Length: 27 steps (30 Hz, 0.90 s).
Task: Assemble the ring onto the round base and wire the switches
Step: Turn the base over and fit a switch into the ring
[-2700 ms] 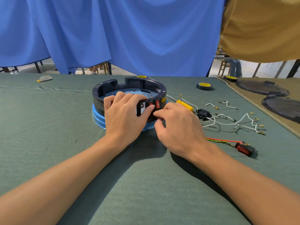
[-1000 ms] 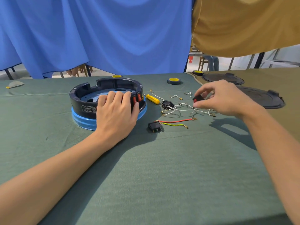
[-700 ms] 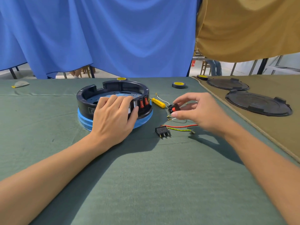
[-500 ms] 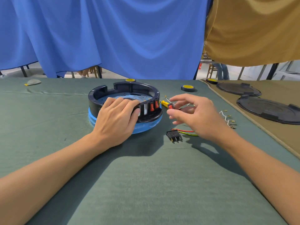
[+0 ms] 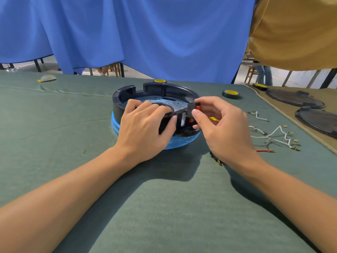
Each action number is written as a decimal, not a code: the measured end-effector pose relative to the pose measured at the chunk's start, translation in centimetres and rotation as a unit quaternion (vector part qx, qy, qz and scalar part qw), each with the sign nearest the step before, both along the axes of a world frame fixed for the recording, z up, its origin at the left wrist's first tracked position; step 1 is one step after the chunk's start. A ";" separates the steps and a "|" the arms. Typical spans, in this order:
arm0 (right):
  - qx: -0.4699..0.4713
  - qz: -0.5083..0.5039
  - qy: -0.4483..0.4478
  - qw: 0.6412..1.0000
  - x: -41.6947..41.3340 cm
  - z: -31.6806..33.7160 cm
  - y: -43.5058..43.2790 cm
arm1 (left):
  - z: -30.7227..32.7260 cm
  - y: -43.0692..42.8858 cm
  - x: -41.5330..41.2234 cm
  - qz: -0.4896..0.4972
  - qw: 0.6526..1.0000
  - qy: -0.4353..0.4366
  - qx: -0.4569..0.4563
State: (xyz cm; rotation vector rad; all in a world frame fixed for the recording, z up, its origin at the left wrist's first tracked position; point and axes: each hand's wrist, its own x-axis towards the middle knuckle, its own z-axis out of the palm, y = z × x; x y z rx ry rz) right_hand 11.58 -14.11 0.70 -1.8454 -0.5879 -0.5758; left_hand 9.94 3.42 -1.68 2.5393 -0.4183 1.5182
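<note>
1. A green cloth [image 5: 164, 207] covers the table, and both bare forearms reach forward over it.
2. The left hand [image 5: 144, 128] grips the black ring [image 5: 164, 90] at its near side. The fingers curl over the rim into the inside, and the thumb presses against the outer wall.
3. The right hand [image 5: 224, 132] pinches a small black switch [image 5: 193, 107] with a red rocker between thumb and forefinger. The other fingers are loosely curled behind it. The switch sits at the fingertips, just above the ring's near-right rim and close to the left thumb.
4. The ring sits on the blue round base [image 5: 175, 143], which shows below it as a blue band. A red fitted switch [image 5: 191, 120] shows in the ring's wall under the held one.
5. To the right, white wires [image 5: 273, 134] with small metal terminals lie loose on the cloth.
6. Farther off are a yellow-and-black tape roll [image 5: 231, 93] and black discs [image 5: 293, 97]. A blue curtain [image 5: 164, 33] hangs behind them.
</note>
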 end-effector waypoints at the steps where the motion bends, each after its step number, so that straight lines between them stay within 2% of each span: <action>1: 0.000 -0.001 -0.001 1.000 -0.2 -0.3 -0.2 | 0.0 0.0 0.0 -0.001 1.000 0.001 -0.001; 6: 0.061 0.016 0.052 0.997 -0.5 -0.3 -0.4 | -0.1 0.0 0.1 -0.011 1.000 -0.016 -0.003; 11: 0.189 0.100 0.139 0.967 -1.0 0.2 -0.1 | 0.2 -0.5 -0.1 -0.034 0.995 -0.086 0.046; 16: 0.203 0.129 0.206 0.948 -0.9 0.3 -0.4 | 0.2 -0.4 -0.3 -0.056 0.992 -0.094 0.071; 19: 0.145 0.140 0.215 0.956 -0.8 0.2 -0.6 | 0.2 -0.3 -0.5 -0.057 0.991 -0.096 0.067; 22: -0.014 0.102 0.089 0.991 -1.0 -0.3 -0.7 | 0.4 -0.4 -0.6 -0.066 0.994 -0.079 0.043; 24: -0.107 0.078 0.007 0.991 -1.2 -0.7 -0.6 | 0.4 -0.4 -0.7 -0.069 0.995 -0.063 0.025; 27: -0.169 0.039 -0.053 0.983 -1.0 -1.0 -0.5 | 0.2 -0.3 -0.6 -0.068 0.996 -0.043 0.023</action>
